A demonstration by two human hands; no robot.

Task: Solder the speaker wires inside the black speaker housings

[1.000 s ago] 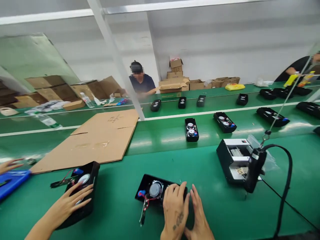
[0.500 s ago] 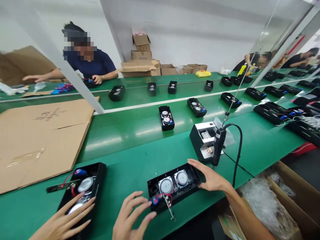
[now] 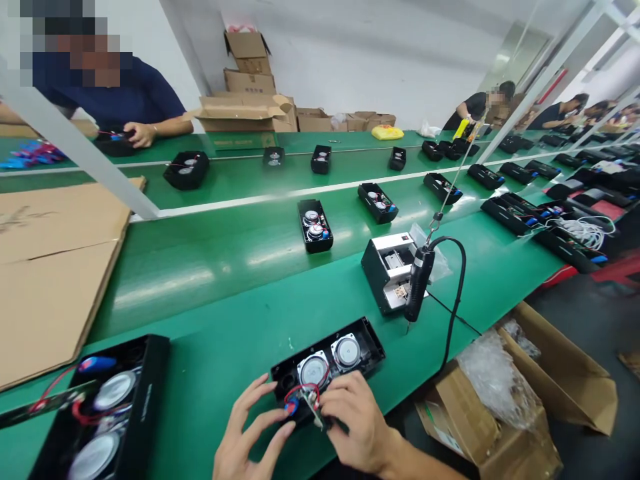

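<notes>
A black speaker box (image 3: 373, 343) lies open-side up on the green bench, with two round speaker drivers (image 3: 315, 371) inside. My right hand (image 3: 360, 423) has its fingers closed on a small circuit board (image 3: 316, 408) at the box's near edge. Red wires (image 3: 303, 387) run from around the board, beside a small blue part (image 3: 291, 405). At the box's left end is my left hand (image 3: 250, 430), fingers apart and curved, fingertips beside the blue part; whether they touch it is unclear. Another speaker box (image 3: 155, 393) lies at the left, with its board hanging over the side.
A hanging electric screwdriver (image 3: 419, 283) stands in front of a black-and-silver screw feeder (image 3: 385, 273). Flat cardboard (image 3: 55, 267) covers the left. Speaker boxes (image 3: 316, 227) sit along the line behind. Cartons (image 3: 500, 433) with plastic bags are at lower right. A co-worker (image 3: 115, 87) sits opposite.
My right hand has left the box's right end and closed on the circuit board. My left hand stays at the left end. Another person's hand has gone from the left box. The view has shifted.
</notes>
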